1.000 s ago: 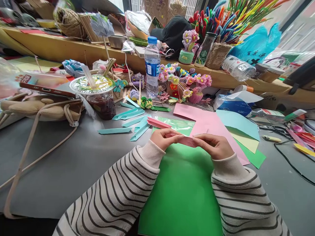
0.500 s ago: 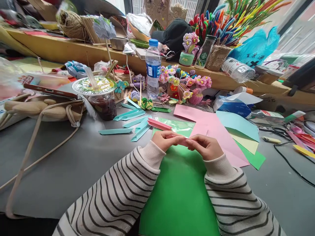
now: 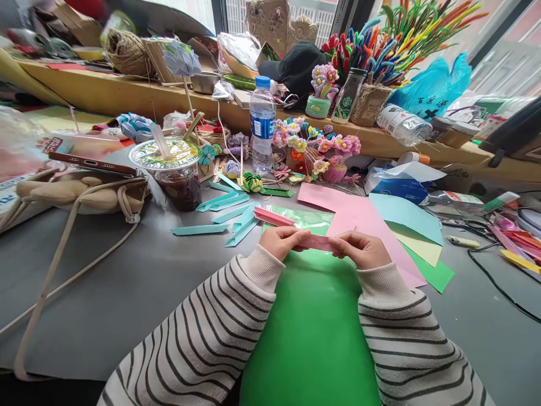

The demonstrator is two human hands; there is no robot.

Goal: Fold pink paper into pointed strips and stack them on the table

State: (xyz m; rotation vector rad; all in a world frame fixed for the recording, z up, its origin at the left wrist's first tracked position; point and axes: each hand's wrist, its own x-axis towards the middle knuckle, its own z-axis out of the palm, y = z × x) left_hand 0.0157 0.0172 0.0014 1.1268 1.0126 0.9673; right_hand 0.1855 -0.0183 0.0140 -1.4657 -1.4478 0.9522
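Note:
Between my two hands a narrow folded strip of pink paper (image 3: 319, 243) is stretched out level. My left hand (image 3: 283, 243) pinches its left end, and my right hand (image 3: 362, 248) pinches the right end. Beneath them lies a green sheet (image 3: 313, 332). Just beyond my left hand are folded pink strips (image 3: 273, 216) on a clear plastic packet (image 3: 315, 219). Several folded light-blue strips (image 3: 243, 225) lie to the left of these. A large pink sheet (image 3: 363, 217) spreads out behind my right hand.
A lidded cup of dark drink (image 3: 177, 189) stands left, near a phone (image 3: 91, 162) on a beige bag (image 3: 76, 194). A water bottle (image 3: 262, 127) and fuzzy flowers (image 3: 321, 146) stand at the back. Blue paper (image 3: 408, 217) and a black cable (image 3: 499, 282) lie right.
My right hand has moved to the right, away from my left. More of the pink paper strip now shows between the fingers. The view has shifted slightly.

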